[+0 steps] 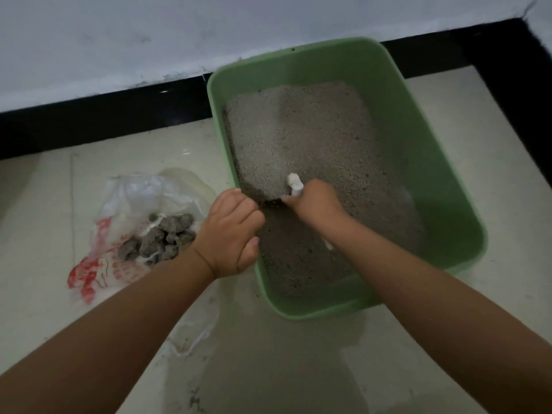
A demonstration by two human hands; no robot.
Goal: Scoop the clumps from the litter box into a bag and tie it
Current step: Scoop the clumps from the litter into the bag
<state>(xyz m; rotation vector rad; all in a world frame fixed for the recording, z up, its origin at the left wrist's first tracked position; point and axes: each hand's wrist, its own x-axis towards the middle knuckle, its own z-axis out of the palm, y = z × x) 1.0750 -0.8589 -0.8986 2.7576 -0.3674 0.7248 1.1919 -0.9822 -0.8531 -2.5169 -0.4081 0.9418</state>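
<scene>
Both hands work at the near-left corner of a green plastic litter box [442, 162] that sits on a pale tiled floor [298, 369] beside a white wall with a black skirting. The left hand [231, 234] rests on the box's left rim with fingers curled over the edge, apparently steadying it. The right hand [315, 204] is closed around the white handle of a scoop [295, 183], its working end buried in the grey litter [313, 138], so the blade cannot be seen. A dark damp patch [273, 202] shows in the litter between the two hands, just at the scoop — probably the next clump being dug out.

Left of the box, just beyond the left wrist, lies a thin translucent plastic bag [125, 198] with red printing, slumped open on the floor. A pile of grey clumps [162, 239] already sits in it.

Judging by looks, the clumps are dense and crumbly — heavy for their bulk and likely to break if tipped roughly, so they are best lifted from beneath on the scoop. The bag is flimsy, light and limp; it will not hold its mouth open unaided. Its loose upper edges, away from the clumps, seem the place to gather and knot. Tying is not yet begun.
</scene>
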